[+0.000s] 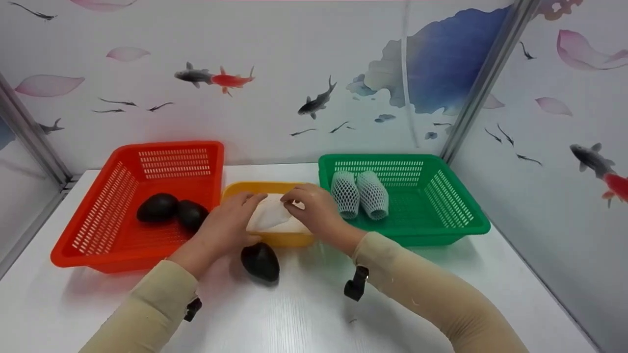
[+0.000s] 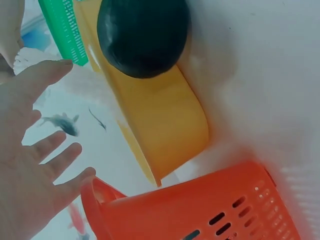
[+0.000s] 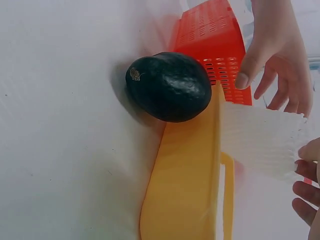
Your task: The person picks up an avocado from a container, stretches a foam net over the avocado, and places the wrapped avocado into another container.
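Note:
My right hand pinches the edge of a white foam net sleeve above a yellow basket. The sleeve looks flat and hangs from the fingertips. Across from it, my left hand holds nothing, its fingers spread and thumb apart in the left wrist view. Whitish material, hard to make out in the head view, fills the yellow basket. On the table just in front of that basket lies a dark avocado, close below my left hand; neither hand touches it.
At the left, a red basket holds two dark avocados. To the right stands a green basket with two net-wrapped pieces along its left side. A printed wall rises behind the white table.

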`<state>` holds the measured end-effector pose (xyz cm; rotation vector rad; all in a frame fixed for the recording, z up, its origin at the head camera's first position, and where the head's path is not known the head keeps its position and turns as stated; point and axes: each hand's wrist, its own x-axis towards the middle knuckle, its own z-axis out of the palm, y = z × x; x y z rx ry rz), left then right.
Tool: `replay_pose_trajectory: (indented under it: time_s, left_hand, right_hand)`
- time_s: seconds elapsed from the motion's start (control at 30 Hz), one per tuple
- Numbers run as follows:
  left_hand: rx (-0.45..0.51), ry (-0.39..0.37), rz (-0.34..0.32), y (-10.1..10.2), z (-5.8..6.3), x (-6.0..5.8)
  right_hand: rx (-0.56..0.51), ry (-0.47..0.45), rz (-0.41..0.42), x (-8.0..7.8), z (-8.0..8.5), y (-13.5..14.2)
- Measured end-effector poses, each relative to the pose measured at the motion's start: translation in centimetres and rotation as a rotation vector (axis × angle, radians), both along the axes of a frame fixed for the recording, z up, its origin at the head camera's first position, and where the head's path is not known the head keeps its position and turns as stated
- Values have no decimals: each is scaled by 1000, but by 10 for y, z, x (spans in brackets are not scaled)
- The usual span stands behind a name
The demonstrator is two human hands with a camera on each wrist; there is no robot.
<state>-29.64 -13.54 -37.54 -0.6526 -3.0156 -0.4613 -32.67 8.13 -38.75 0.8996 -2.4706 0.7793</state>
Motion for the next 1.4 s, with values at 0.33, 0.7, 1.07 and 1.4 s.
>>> replay_pose_trajectory:
  time_s: [0.33,0.7,1.07,1.4]
  left_hand:
    - [90,-63,-8,-5,2,11]
    - [144,-68,14,-6,2,31]
    - [-35,157,19,5,-1,50]
    - [-52,295,-65,21,-7,67]
  right_hand:
    - [-125,114,105,20,-3,11]
    - [-167,70,165,41,-8,25]
    - [0,61,156,53,10,34]
    - [376,-326,116,74,27,17]
